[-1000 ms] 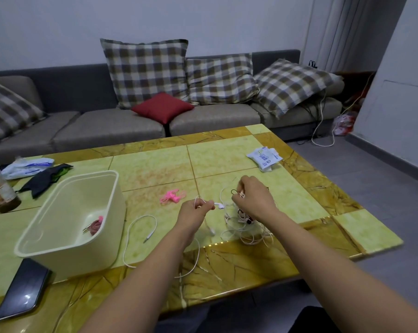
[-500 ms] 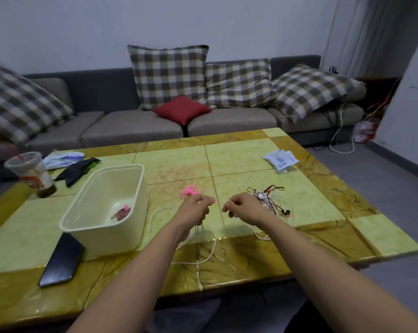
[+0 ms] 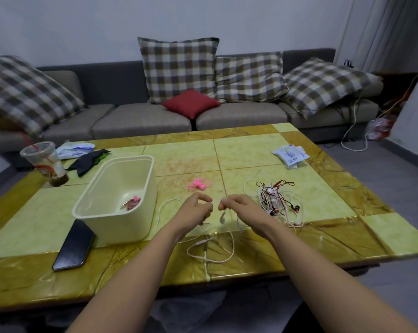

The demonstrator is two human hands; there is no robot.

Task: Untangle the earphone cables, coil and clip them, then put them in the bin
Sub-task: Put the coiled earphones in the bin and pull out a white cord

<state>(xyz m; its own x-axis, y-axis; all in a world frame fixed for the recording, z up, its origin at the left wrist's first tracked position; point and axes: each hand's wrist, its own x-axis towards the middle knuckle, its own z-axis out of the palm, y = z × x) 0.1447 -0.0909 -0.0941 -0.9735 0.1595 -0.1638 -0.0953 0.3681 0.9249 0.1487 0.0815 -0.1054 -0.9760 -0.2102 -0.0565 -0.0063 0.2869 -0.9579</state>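
While right hand [image 3: 239, 209] pinches white earphone cable [image 3: 210, 251], earbuds dangling, left hand [image 3: 195, 210] curls just beside; grip unclear. Cable loops on desk [image 3: 299, 248] below hands. Tangled pile [image 3: 278, 202] right, bin [image 3: 112, 224] left.

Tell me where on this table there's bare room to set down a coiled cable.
Bare: the far tiles between the bin and the white packet, behind the pink clips; the strip right of the earphone tangle; the tile left of the bin, between cup and phone. Crowded: the near middle, where the white cable loops.
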